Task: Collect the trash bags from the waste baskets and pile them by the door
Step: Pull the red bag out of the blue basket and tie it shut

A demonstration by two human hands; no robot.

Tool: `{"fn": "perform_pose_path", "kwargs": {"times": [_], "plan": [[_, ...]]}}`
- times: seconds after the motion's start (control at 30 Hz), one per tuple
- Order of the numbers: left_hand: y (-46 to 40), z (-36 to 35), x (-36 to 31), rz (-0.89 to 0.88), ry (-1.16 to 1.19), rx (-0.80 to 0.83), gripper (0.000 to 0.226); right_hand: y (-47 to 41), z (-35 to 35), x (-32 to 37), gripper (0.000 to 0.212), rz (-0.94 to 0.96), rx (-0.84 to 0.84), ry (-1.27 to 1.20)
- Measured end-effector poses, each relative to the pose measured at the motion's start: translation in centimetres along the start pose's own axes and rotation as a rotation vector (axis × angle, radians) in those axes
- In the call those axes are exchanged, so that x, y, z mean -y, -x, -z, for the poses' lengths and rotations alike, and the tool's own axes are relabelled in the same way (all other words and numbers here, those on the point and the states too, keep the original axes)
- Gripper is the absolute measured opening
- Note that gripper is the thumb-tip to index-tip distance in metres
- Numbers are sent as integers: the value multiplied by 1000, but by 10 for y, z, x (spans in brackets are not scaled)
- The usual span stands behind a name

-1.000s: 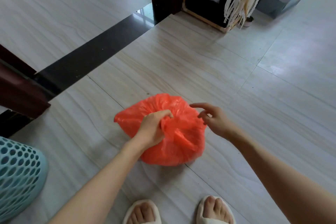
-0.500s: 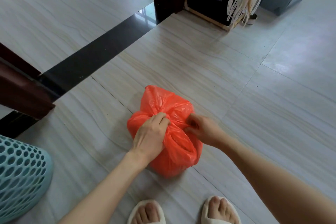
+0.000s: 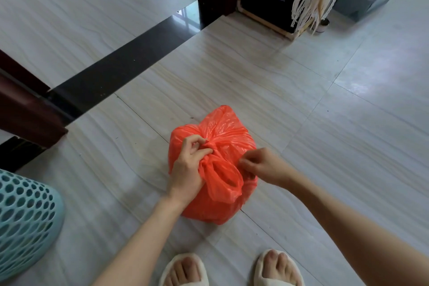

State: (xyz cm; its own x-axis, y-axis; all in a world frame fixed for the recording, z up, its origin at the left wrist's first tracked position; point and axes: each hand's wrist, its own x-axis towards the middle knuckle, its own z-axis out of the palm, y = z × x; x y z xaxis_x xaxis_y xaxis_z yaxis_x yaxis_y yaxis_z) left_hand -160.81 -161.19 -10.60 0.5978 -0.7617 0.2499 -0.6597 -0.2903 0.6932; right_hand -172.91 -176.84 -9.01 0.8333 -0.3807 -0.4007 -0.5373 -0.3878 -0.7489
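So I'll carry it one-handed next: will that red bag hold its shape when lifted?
Probably not. The red bag is thin, crinkled plastic, so it should sag. It bulges, so maybe some weight. The left hand and right hand pinch its gathered top, a likely handle.

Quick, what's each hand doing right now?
Left hand: closed, gripping the gathered top of the orange bag.
Right hand: closed, pinching the bag's plastic.

One red trash bag, one basket, two slippers.
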Motion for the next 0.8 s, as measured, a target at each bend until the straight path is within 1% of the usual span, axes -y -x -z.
{"fn": "perform_pose_path", "kwargs": {"times": [0.07, 0.1, 0.13, 0.17, 0.23, 0.3, 0.37, 0.5, 0.6, 0.67, 0.7, 0.73, 0.77, 0.8], "plan": [[0, -1, -2, -52, -10, -4, 22, -5, 4, 11, 16, 15, -201, -132], [-1, -3, -3, -83, -18, -9, 26, -9, 4, 17, 13, 30, -262, -223], [-2, -4, -5, -112, -30, -21, 28, -12, 4, 25, 12, 47, -276, -296], [-3, -6, -5, -134, -51, -39, 29, -15, 3, 31, 14, 61, -258, -324], [-3, -10, -4, -154, -87, -69, 29, -21, -2, 40, 21, 75, -169, -256], [-3, -14, -1, -174, -109, -94, 29, -24, -4, 45, 24, 56, -91, -173], [-4, -15, 2, -199, -130, -130, 27, -28, -5, 47, 25, 30, -56, -178], [-6, -12, 7, -217, -273, -257, 16, -28, -4, 48, 20, -46, 20, -264], [-5, -11, 9, -200, -288, -244, 16, -26, -3, 46, 9, -72, 65, -298], [-4, -11, 12, -171, -280, -159, 16, -26, -2, 44, 11, -26, 45, -197], [-2, -12, 14, -119, -262, -114, 14, -25, -3, 44, 12, 21, 18, -93], [-1, -13, 16, -29, -190, -72, 15, -24, -3, 43, 13, 87, -16, 21], [-2, -11, 12, 100, -63, -59, 28, -23, -4, 41, 13, 176, -52, 126], [-2, -9, 7, 216, 63, -80, 41, -21, -5, 39, 14, 281, -90, 212]]}}
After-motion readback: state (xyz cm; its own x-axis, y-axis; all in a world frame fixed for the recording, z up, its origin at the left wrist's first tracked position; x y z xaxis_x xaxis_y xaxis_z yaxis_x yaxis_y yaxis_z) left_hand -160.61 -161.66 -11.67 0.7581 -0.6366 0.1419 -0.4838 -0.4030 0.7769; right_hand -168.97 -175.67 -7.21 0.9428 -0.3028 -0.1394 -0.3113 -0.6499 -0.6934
